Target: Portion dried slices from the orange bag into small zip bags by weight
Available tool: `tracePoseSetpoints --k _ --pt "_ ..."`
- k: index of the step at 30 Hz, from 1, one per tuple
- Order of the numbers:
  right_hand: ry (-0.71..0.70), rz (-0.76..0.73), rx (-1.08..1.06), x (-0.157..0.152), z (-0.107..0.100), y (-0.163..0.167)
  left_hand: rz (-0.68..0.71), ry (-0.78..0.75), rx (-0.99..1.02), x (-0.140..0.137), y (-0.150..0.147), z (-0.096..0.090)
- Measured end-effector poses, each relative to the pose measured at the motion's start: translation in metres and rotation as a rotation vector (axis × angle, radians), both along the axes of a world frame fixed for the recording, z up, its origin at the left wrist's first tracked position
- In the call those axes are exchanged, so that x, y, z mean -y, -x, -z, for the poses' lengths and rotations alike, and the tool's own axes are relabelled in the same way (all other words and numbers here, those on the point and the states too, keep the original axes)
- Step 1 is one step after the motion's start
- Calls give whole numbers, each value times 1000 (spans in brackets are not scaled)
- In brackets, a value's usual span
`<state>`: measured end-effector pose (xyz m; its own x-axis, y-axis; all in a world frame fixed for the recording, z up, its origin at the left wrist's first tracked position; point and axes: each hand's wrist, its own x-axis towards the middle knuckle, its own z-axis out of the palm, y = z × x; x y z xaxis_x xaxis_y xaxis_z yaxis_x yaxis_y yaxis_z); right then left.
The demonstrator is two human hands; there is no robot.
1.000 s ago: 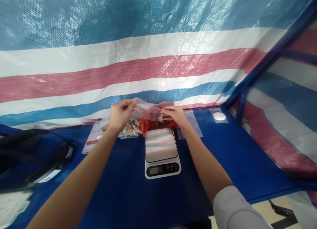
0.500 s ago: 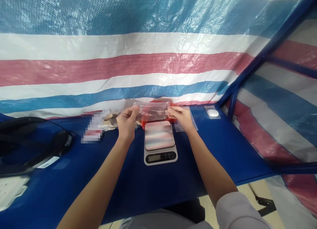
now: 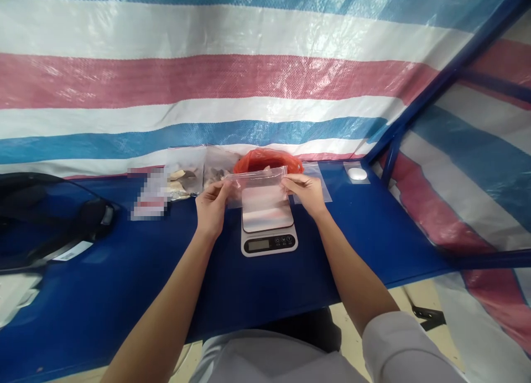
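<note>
Left hand point(image 3: 211, 207) pinches one end of the clear bag point(image 3: 263, 179), right hand point(image 3: 307, 195) has the other, so it's stretched over the back of the scale point(image 3: 269, 245) on the bench point(image 3: 108, 272); can't tell if they touch. I'd keep it level and taut, off the red bag point(image 3: 249, 159) behind.

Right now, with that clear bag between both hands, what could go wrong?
The clear plastic bag looks thin and is pinched near its sides by the left hand and right hand, so it might slip from either. In this view it overlaps the digital kitchen scale; brushing against that could disturb a reading. The red plastic bag sits just behind, open, so a knock might tip it.
</note>
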<state>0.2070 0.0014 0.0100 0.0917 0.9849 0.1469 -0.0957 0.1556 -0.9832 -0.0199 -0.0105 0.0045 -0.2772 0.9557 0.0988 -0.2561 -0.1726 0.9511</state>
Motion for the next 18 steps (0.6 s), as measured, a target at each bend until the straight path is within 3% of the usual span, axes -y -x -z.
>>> tracePoseSetpoints --k 18 --pt "24 -34 39 7 1 0 52 59 63 3 2 -7"
